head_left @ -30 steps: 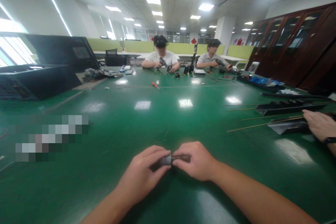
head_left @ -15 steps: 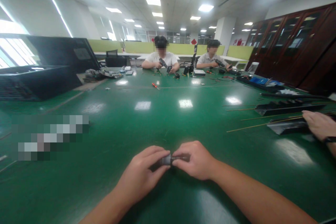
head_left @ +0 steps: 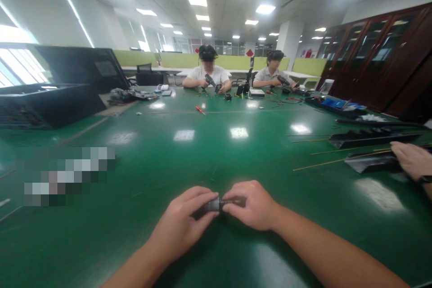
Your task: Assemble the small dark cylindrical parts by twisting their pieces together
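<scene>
Low over the near part of the green table (head_left: 162, 166), my left hand (head_left: 185, 216) is closed round a short grey cylindrical piece (head_left: 213, 204), thumb below and fingers above. From the right, my right hand (head_left: 251, 204) pinches a thin dark rod-like piece (head_left: 232, 201) between thumb and fingers. The rod's left end meets the grey piece's right end; whether it goes inside cannot be made out. My fingers cover much of both pieces, so their exact kind stays unclear.
At the right edge another person's hand (head_left: 411, 159) rests by black channel-shaped parts (head_left: 367, 162) and thin brass-coloured rods (head_left: 317, 164). An orange screwdriver (head_left: 200, 110) lies farther off. Two people (head_left: 208, 74) sit across with power drills. A large black case (head_left: 50, 105) stands left.
Both hands keep the same grip and place. The whole view has shifted very slightly; nothing else has visibly moved.
</scene>
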`<action>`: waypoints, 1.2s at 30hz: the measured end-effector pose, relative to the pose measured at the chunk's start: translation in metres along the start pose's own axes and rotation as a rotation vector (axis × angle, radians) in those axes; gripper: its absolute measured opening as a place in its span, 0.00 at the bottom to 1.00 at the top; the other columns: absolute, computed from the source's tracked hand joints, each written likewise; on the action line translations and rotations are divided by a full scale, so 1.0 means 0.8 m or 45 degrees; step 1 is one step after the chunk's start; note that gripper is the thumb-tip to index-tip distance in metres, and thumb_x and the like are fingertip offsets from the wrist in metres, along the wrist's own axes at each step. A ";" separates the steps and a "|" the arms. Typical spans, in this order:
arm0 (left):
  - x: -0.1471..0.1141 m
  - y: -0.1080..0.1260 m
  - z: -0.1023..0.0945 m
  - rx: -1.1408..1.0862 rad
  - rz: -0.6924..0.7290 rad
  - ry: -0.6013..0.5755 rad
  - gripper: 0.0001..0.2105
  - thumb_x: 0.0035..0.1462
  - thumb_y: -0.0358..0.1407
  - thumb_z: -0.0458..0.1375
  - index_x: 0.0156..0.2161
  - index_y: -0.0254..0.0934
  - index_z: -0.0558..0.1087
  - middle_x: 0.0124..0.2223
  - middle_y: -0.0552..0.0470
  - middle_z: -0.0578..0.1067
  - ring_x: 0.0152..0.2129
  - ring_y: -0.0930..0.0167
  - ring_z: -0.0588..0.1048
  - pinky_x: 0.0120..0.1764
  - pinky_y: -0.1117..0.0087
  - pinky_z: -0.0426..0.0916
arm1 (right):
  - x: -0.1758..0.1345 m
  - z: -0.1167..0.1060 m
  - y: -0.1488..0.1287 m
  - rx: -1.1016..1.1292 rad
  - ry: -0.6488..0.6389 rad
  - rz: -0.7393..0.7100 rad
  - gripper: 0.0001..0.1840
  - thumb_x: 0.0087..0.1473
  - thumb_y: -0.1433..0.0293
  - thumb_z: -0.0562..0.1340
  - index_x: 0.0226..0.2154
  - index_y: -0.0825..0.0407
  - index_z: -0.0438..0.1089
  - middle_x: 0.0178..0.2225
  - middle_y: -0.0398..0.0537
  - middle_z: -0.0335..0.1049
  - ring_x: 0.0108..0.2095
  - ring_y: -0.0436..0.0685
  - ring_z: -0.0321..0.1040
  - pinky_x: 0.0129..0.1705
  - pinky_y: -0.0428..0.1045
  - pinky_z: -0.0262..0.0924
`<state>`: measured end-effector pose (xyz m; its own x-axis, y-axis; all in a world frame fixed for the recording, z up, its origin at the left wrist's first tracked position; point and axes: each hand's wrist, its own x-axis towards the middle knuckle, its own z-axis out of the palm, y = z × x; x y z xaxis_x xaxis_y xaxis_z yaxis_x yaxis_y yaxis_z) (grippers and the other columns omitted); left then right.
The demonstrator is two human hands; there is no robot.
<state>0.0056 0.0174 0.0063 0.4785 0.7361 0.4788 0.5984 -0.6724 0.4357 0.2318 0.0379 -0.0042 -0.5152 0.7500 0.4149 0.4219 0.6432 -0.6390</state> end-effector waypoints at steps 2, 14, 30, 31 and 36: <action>0.001 0.000 0.000 -0.002 -0.004 0.001 0.11 0.59 0.34 0.61 0.48 0.42 0.76 0.44 0.51 0.77 0.40 0.72 0.77 0.43 0.74 0.73 | 0.000 0.000 -0.001 -0.001 0.008 0.006 0.07 0.54 0.68 0.66 0.36 0.51 0.79 0.31 0.45 0.77 0.31 0.52 0.71 0.35 0.45 0.59; 0.000 -0.003 0.001 -0.036 0.010 0.040 0.12 0.59 0.33 0.61 0.48 0.44 0.75 0.43 0.54 0.77 0.39 0.74 0.76 0.43 0.76 0.72 | 0.000 0.002 0.002 0.010 0.058 -0.017 0.06 0.53 0.68 0.66 0.35 0.51 0.78 0.30 0.44 0.76 0.30 0.51 0.70 0.34 0.45 0.59; 0.000 -0.006 0.000 -0.015 0.029 0.082 0.12 0.58 0.34 0.62 0.48 0.43 0.76 0.43 0.53 0.77 0.39 0.73 0.77 0.43 0.76 0.73 | 0.000 0.001 0.002 0.017 0.091 -0.002 0.05 0.53 0.69 0.67 0.34 0.51 0.78 0.30 0.43 0.76 0.31 0.51 0.71 0.36 0.45 0.60; 0.000 -0.007 0.000 -0.013 0.029 0.079 0.12 0.58 0.34 0.62 0.48 0.44 0.76 0.44 0.53 0.77 0.39 0.73 0.77 0.43 0.76 0.73 | 0.000 0.001 0.002 0.015 0.091 -0.001 0.05 0.53 0.69 0.67 0.35 0.51 0.78 0.30 0.43 0.76 0.31 0.51 0.71 0.36 0.45 0.60; -0.001 -0.006 -0.002 0.001 0.035 0.086 0.12 0.58 0.34 0.62 0.48 0.44 0.76 0.44 0.53 0.77 0.40 0.73 0.77 0.44 0.76 0.73 | 0.000 0.001 0.002 0.016 0.086 0.006 0.05 0.53 0.69 0.67 0.35 0.51 0.78 0.31 0.43 0.77 0.32 0.51 0.71 0.36 0.45 0.60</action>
<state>0.0018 0.0201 0.0049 0.4500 0.7104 0.5411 0.5863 -0.6921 0.4211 0.2319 0.0386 -0.0058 -0.4617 0.7620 0.4542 0.4145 0.6380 -0.6489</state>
